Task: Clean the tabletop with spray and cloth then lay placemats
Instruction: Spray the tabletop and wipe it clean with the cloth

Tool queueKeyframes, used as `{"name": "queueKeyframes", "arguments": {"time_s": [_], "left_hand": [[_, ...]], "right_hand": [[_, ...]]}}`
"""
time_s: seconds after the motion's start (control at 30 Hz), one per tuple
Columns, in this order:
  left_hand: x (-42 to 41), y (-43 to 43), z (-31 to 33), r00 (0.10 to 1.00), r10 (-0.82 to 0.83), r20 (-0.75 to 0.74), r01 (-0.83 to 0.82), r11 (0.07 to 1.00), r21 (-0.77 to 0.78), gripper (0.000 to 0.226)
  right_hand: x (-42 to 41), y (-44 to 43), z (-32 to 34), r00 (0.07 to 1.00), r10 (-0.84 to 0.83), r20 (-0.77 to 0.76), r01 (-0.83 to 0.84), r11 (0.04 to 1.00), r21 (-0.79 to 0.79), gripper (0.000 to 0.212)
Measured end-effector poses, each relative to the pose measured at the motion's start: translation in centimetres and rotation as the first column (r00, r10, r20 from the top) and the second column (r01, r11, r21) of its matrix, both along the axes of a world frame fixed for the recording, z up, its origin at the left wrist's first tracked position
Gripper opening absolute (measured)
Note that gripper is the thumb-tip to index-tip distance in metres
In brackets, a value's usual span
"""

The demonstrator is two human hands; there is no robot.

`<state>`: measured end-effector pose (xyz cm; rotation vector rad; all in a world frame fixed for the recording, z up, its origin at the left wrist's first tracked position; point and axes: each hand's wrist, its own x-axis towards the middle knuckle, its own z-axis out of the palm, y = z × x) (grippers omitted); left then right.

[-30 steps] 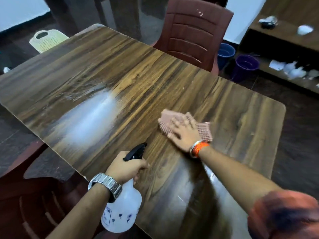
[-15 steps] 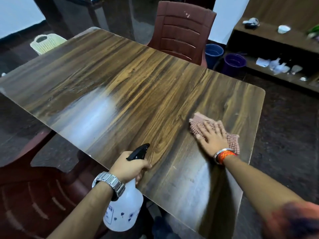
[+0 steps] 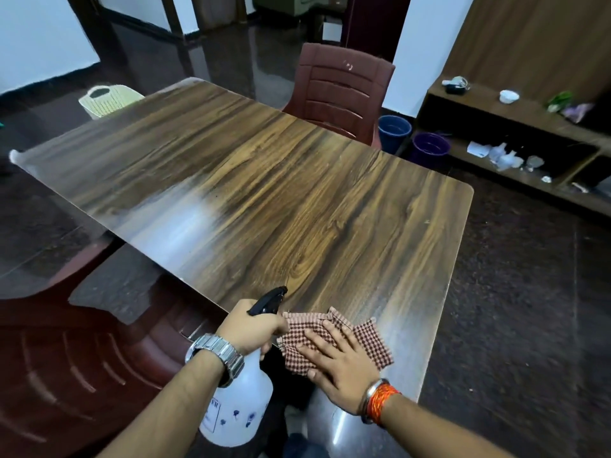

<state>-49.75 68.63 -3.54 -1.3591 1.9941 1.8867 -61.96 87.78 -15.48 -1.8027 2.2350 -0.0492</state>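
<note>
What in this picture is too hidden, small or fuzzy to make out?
Head view only:
Label on the spray bottle: partly behind the left wrist, and the print is too small to read.
Trigger: wrapped by the left hand, so squeezing cannot be told.
Middle of the cloth: covered by the flat right hand.
Far right, the shelf items: too small and blurred to name.

we find the cloth (image 3: 372, 345) on the near edge of the counter (image 3: 297, 200), under the right hand (image 3: 337, 365); the spray bottle (image 3: 238, 404) just left of it, in the left hand (image 3: 248, 328); a chair (image 3: 344, 90) behind the far side.
</note>
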Motion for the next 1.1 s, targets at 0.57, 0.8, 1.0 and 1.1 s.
{"name": "queueKeyframes", "arguments": {"time_s": [0.57,0.8,1.0,1.1], "left_hand": [[3.3,0.7,3.1,0.969,0.242,0.043,-0.239,0.969,-0.066,0.016],[5.6,-1.8,3.5,0.947,0.312,0.075,-0.3,0.943,-0.143,0.017],[8.6,-6.6,4.3,0.935,0.345,0.081,-0.33,0.931,-0.157,0.019],[10.5,-10.2,4.7,0.928,0.368,0.064,-0.35,0.917,-0.19,0.018]], "right_hand": [[2.8,-3.0,0.1,0.95,-0.304,0.068,0.3,0.952,0.06,0.054],[3.9,-7.5,0.1,0.947,-0.314,0.066,0.311,0.949,0.044,0.051],[6.0,-13.8,0.0,0.952,-0.302,0.048,0.301,0.953,0.026,0.05],[7.7,-17.8,0.2,0.957,-0.285,0.049,0.284,0.958,0.025,0.049]]}}
